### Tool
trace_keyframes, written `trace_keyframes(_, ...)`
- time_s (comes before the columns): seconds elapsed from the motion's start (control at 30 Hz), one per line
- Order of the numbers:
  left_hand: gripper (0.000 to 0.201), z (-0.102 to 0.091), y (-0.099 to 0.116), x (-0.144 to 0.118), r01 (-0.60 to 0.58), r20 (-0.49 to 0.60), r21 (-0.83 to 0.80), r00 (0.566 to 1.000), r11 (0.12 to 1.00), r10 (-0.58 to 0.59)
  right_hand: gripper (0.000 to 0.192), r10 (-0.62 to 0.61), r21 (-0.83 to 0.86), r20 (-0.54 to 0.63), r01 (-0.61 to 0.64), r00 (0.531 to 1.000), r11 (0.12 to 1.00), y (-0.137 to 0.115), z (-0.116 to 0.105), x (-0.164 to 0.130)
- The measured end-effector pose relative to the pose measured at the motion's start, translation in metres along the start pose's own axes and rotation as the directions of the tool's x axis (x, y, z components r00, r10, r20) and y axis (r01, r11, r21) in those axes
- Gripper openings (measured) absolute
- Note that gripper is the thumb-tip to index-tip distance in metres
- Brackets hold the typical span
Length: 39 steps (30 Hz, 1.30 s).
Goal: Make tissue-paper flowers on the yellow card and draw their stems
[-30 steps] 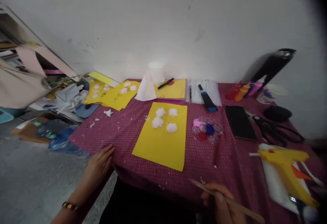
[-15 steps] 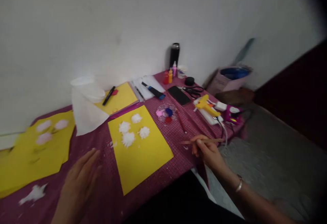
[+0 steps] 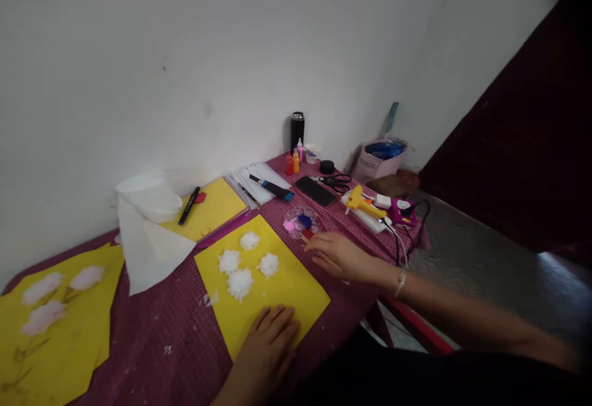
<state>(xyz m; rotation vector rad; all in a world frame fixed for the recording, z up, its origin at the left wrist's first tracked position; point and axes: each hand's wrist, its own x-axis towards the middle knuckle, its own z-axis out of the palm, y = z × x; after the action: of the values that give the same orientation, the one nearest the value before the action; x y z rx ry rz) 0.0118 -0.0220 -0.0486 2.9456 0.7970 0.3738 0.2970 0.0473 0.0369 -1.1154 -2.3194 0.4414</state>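
My left hand (image 3: 272,338) lies flat on the near part of a yellow sheet (image 3: 293,282), fingers stretched out. Several ruffled white paper flowers (image 3: 240,284) sit on that sheet. Over the near edge of a clear palette (image 3: 283,223) reaches my right hand (image 3: 340,255), its fingers closed around a thin wooden paintbrush. Only the brush's light tip (image 3: 303,239) shows; the hand covers the rest. Pink, blue and red paint lie in the palette. A red-handled brush (image 3: 320,223) is partly visible beside it.
Behind stand a black flask (image 3: 297,131) and small paint bottles (image 3: 289,164). A phone (image 3: 316,190), scissors (image 3: 340,182), yellow glue gun (image 3: 363,203) and purple power socket (image 3: 403,211) with cables lie right. White tissue (image 3: 152,252) and another yellow sheet with pinkish flowers (image 3: 44,318) are left.
My left hand has moved right, from above the tablecloth onto the yellow sheet. My right hand has carried the paintbrush left and forward to the palette. The camera view has shifted.
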Motion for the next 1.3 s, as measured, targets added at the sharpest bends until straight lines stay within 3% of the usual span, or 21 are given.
trace_keyframes(0.1,0.045,0.003,-0.003,-0.001,-0.011,-0.017,0.001,1.0,1.0,0.011,0.022,-0.086,-0.273,0.093,0.109,0.992,0.956,0.017,0.008,0.055)
trace_keyframes(0.2,0.047,0.007,-0.001,-0.002,0.001,-0.023,-0.013,1.0,1.0,-0.001,0.029,-0.074,-0.355,0.183,0.136,0.98,0.925,0.034,0.016,0.103)
trace_keyframes(0.3,0.047,0.007,0.001,-0.004,0.037,-0.011,-0.032,0.999,0.999,-0.037,0.042,-0.024,-0.264,0.069,0.042,0.997,0.964,0.038,0.019,0.124)
trace_keyframes(0.37,0.046,0.006,0.002,-0.003,0.043,-0.012,-0.036,0.999,0.998,-0.044,0.043,-0.004,-0.197,-0.009,0.003,1.0,0.98,0.032,0.019,0.116)
trace_keyframes(0.47,0.045,0.004,0.001,-0.002,0.003,-0.038,-0.026,0.999,1.0,-0.004,0.032,0.032,-0.126,-0.06,-0.039,0.998,0.991,0.017,0.02,0.071)
trace_keyframes(0.57,0.043,0.005,-0.002,0.0,-0.025,-0.059,-0.001,0.998,1.0,0.025,0.026,0.084,-0.063,-0.052,-0.087,0.995,0.994,0.003,0.031,0.01)
trace_keyframes(0.63,0.04,0.004,-0.001,0.002,-0.006,-0.047,-0.001,0.999,1.0,0.006,0.029,0.185,0.031,-0.023,-0.184,0.982,0.982,-0.005,0.042,-0.025)
trace_keyframes(0.73,0.035,-0.005,0.005,0.003,0.067,0.017,-0.03,0.998,0.997,-0.067,0.04,0.225,-0.001,0.02,-0.225,0.974,0.974,-0.012,0.058,-0.057)
trace_keyframes(0.87,0.044,-0.021,0.02,0.0,0.152,0.146,-0.011,0.978,0.988,-0.148,0.051,0.227,-0.056,0.103,-0.222,0.968,0.973,-0.013,0.068,-0.068)
trace_keyframes(0.97,0.054,-0.017,0.03,-0.004,0.171,0.151,0.066,0.972,0.983,-0.179,0.053,0.21,-0.043,0.142,-0.206,0.967,0.978,-0.012,0.067,-0.065)
trace_keyframes(1.1,0.059,0.006,0.027,-0.012,0.143,-0.022,0.183,0.99,0.973,-0.141,0.051,0.166,0.014,0.146,-0.17,0.975,0.985,-0.012,0.061,-0.059)
trace_keyframes(1.2,0.052,0.004,0.004,-0.025,0.147,-0.119,0.162,0.985,0.976,-0.129,0.052,0.126,0.067,0.136,-0.136,0.983,0.988,-0.011,0.055,-0.057)
trace_keyframes(1.23,0.046,-0.003,-0.007,-0.031,0.182,-0.207,0.13,0.966,0.975,-0.153,0.051,0.13,0.077,0.105,-0.139,0.986,0.987,-0.01,0.052,-0.057)
trace_keyframes(1.3,0.038,-0.026,-0.031,-0.044,0.395,-0.283,0.019,0.883,0.918,-0.374,0.045,0.128,0.099,0.032,-0.13,0.991,0.987,-0.005,0.046,-0.061)
